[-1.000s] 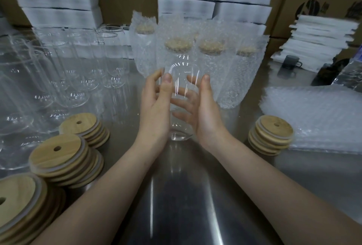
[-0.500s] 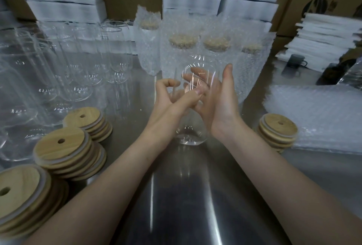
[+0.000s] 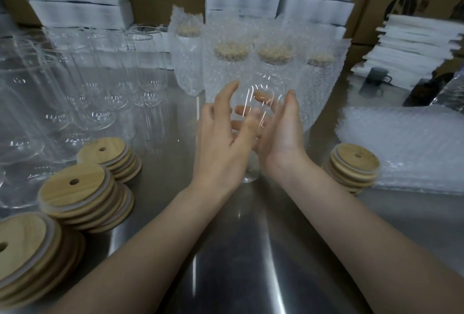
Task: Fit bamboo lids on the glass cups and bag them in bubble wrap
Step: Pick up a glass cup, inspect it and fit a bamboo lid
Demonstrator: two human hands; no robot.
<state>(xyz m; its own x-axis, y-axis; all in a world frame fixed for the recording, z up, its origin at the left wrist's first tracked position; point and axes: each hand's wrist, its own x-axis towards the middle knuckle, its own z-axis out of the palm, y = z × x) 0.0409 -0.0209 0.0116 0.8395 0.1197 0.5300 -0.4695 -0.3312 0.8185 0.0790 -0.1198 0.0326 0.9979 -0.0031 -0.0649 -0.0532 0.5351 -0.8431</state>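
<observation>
A clear, lidless glass cup [image 3: 266,87] stands upright at the middle of the steel table [image 3: 238,251]. My right hand [image 3: 283,138] wraps it from the right, with the fingers showing through the glass and the thumb up. My left hand [image 3: 221,143] lies against its left side with spread, blurred fingers. Stacks of bamboo lids [image 3: 72,188] sit at the front left, and one more lid stack [image 3: 356,160] at the right. Flat bubble-wrap bags [image 3: 406,143] are piled at the right.
Several lidded cups in bubble wrap [image 3: 231,62] stand right behind the held cup. Rows of bare glass cups [image 3: 95,82] fill the left side. A dark mug [image 3: 376,76], white foam sheets [image 3: 414,47] and cardboard cartons line the back.
My left hand has uncurled and spread its fingers along the cup's left side. My right hand has stayed around the cup, which stands in the same spot.
</observation>
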